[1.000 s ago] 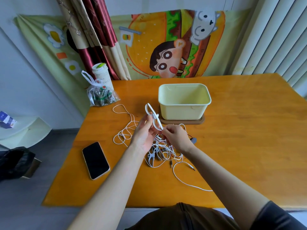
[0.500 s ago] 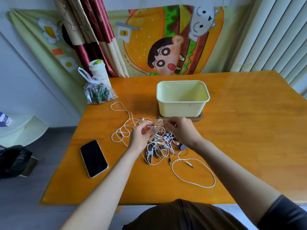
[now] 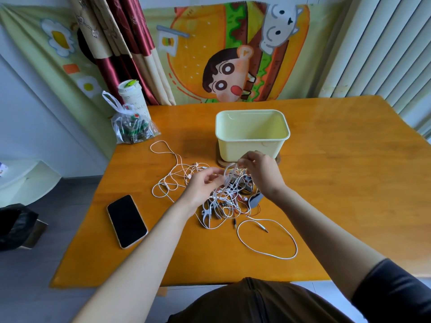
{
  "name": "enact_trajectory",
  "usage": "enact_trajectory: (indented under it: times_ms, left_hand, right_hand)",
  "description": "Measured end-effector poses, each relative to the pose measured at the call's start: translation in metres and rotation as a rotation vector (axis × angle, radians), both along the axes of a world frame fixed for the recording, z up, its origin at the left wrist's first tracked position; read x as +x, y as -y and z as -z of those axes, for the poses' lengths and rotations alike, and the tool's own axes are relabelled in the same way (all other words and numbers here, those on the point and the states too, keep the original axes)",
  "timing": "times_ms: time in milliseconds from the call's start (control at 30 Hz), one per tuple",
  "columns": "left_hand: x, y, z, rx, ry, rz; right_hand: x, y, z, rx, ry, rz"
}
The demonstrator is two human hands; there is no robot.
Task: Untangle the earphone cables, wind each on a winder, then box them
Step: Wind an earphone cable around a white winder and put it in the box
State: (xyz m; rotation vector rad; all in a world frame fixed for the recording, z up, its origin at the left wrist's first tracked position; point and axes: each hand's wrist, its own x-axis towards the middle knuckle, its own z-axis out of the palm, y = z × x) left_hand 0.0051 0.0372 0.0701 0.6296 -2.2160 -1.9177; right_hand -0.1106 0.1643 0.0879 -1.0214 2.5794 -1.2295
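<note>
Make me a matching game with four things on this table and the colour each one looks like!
Things:
1. phone
2. box
3. earphone cables
4. plastic bag

Colours:
A. pale yellow
B. see-through
C. black
D. mostly white

Right pairs: 1-C, 2-A, 3-D, 4-B.
</note>
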Motion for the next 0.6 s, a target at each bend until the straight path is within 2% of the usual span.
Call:
enact_trajectory:
  times_ms: [133,267,367,467,600]
  left_hand:
    - [-0.002,-0.005,-0.006,0.088,-0.035,0.068]
    - [-0.010,-0.011,-0.017,0.469,-0.182,-0.040]
    - [-0.015,-0.006,-0.018,0.630,-0.229,-0.164]
    - [-0.013,-0.004,-0.015,0.628,-0.200,-0.211]
    - [-0.008,0.002,-0.008,0.448,-0.145,-0.372]
  right_hand:
    - [-0.002,-0.003,0.002,-0.040,0.137,0.049]
    - [0.005,-0.006,0.010,-0.056,0.233,0.071]
    - [0.017,-0.009,0.019,-0.117,0.298,0.081]
    - [0.017,-0.011,0.017,-0.173,0.281,0.122]
    - [0.013,-0.015,0.007,-0.116,0.188,0.054]
